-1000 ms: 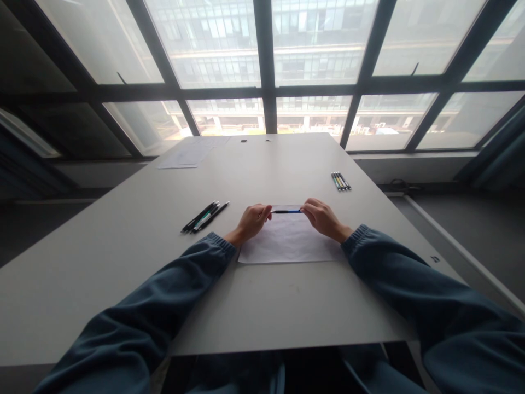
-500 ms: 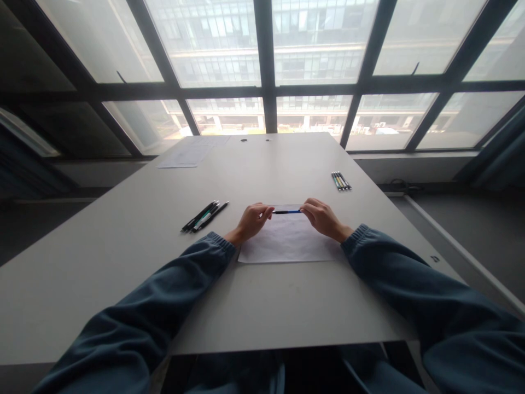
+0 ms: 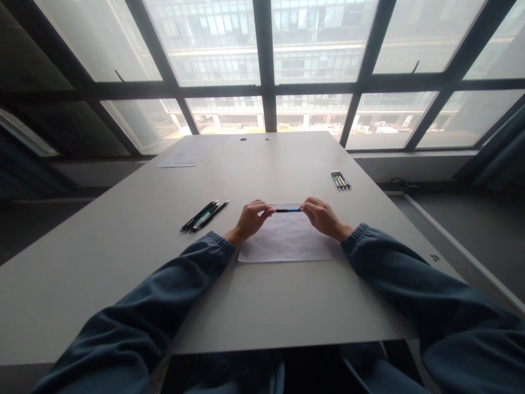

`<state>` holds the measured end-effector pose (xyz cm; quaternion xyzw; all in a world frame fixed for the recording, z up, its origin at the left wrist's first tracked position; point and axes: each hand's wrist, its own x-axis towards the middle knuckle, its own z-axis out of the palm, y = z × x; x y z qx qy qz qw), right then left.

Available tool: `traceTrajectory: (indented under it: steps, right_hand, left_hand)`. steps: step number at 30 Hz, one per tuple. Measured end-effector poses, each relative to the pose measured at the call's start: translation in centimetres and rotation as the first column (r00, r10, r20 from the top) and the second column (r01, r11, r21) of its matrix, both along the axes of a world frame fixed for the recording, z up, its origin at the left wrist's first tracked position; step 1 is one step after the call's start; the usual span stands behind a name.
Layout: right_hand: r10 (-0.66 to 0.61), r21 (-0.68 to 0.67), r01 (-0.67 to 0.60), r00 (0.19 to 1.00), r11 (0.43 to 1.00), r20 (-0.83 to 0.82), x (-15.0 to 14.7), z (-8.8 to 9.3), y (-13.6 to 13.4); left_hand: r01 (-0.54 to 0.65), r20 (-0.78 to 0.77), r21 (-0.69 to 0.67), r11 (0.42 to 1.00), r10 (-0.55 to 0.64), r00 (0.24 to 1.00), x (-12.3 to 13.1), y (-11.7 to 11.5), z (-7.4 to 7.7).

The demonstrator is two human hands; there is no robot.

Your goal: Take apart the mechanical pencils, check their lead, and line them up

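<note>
A blue and black pen [image 3: 288, 210] is held level between both my hands, just above the far edge of a white sheet of paper [image 3: 287, 243] on the grey table [image 3: 262, 306]. My left hand [image 3: 251, 219] is closed, its fingertips pinching the pen's left end. My right hand [image 3: 322, 217] is closed too, gripping the pen's right end. Both forearms, in dark blue sleeves, rest on the table.
A bunch of dark pens [image 3: 204, 216] lies to the left of my left hand. Another small row of pens [image 3: 340, 180] lies farther back on the right. More sheets of paper [image 3: 184, 155] sit at the far left corner, below a wall of large windows.
My left fingers have crept a little to the right along the pen, so less of the pen shows between the hands. My right hand has stayed put.
</note>
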<state>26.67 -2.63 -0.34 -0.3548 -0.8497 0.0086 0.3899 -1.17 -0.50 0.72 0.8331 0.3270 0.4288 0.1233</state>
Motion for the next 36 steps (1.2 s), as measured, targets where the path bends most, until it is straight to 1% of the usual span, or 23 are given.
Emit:
traceTrajectory:
  steps: [5, 10, 15, 18, 23, 25, 26, 28, 29, 30, 31, 32, 34, 35, 36]
  right_hand:
    - [0.008, 0.017, -0.008, 1.000, 1.000, -0.001, 0.1, -0.1, 0.1]
    - [0.010, 0.019, -0.010, 1.000, 1.000, 0.000, 0.0, -0.1, 0.0]
    - [0.013, 0.009, -0.013, 1.000, 1.000, 0.014, 0.0, 0.0, 0.0]
    - [0.015, -0.010, -0.015, 1.000, 1.000, -0.005, 0.0, 0.1, 0.0]
    - [-0.022, -0.088, 0.014, 0.996, 0.996, -0.091, 0.1, 0.1, -0.1]
    - [-0.021, -0.141, 0.000, 0.990, 0.990, -0.143, 0.0, 0.1, -0.2]
    - [-0.020, -0.172, -0.012, 0.983, 0.985, -0.184, -0.2, 0.2, -0.3]
    - [-0.034, -0.240, -0.045, 0.948, 0.970, -0.316, -0.7, 0.4, -0.4]
    - [-0.059, -0.279, -0.064, 0.910, 0.958, -0.411, -1.0, 0.5, -0.5]
    - [-0.087, -0.327, -0.100, 0.855, 0.940, -0.511, -1.3, 0.7, -0.5]
    - [-0.112, -0.385, -0.163, 0.792, 0.909, -0.600, -1.6, 0.8, -0.5]
    - [-0.136, -0.441, -0.248, 0.726, 0.863, -0.674, -1.8, 0.9, -0.5]
    - [-0.177, -0.504, -0.429, 0.605, 0.749, -0.777, -2.1, 1.1, -0.5]
    - [-0.190, -0.512, -0.501, 0.560, 0.697, -0.806, -2.2, 1.2, -0.5]
    - [-0.196, -0.510, -0.551, 0.528, 0.660, -0.826, -2.2, 1.2, -0.4]
  left_hand:
    - [0.028, 0.017, 0.081, 0.996, -0.029, 0.999, 0.0, 0.2, -0.2]
    - [0.035, 0.002, 0.122, 0.992, -0.036, 0.999, 0.0, 0.2, -0.3]
    - [0.060, -0.002, 0.136, 0.989, -0.060, 0.998, -0.1, 0.2, -0.4]
    - [0.055, -0.004, 0.130, 0.990, -0.055, 0.999, -0.2, 0.3, -0.4]
    - [0.018, 0.024, 0.112, 0.994, -0.021, 0.999, -0.1, 0.2, -0.4]
    - [-0.002, 0.027, 0.107, 0.994, -0.001, 1.000, -0.1, 0.2, -0.3]
    - [-0.015, 0.030, 0.103, 0.995, 0.012, 0.999, -0.1, 0.1, -0.3]
    - [-0.044, 0.038, 0.092, 0.995, 0.041, 0.998, -0.2, 0.1, -0.2]
    - [-0.057, 0.043, 0.084, 0.995, 0.053, 0.998, -0.2, 0.2, -0.2]
    - [-0.063, 0.046, 0.076, 0.995, 0.060, 0.997, -0.3, 0.2, -0.3]
    - [-0.061, 0.046, 0.067, 0.996, 0.058, 0.997, -0.3, 0.2, -0.3]
    - [-0.047, 0.041, 0.058, 0.997, 0.045, 0.998, -0.3, 0.2, -0.4]
    - [0.002, 0.023, 0.046, 0.999, -0.003, 1.000, -0.3, 0.1, -0.5]
    - [0.034, 0.009, 0.041, 0.999, -0.035, 0.999, -0.3, 0.1, -0.5]
    - [0.067, -0.006, 0.036, 0.997, -0.067, 0.998, -0.2, 0.0, -0.5]
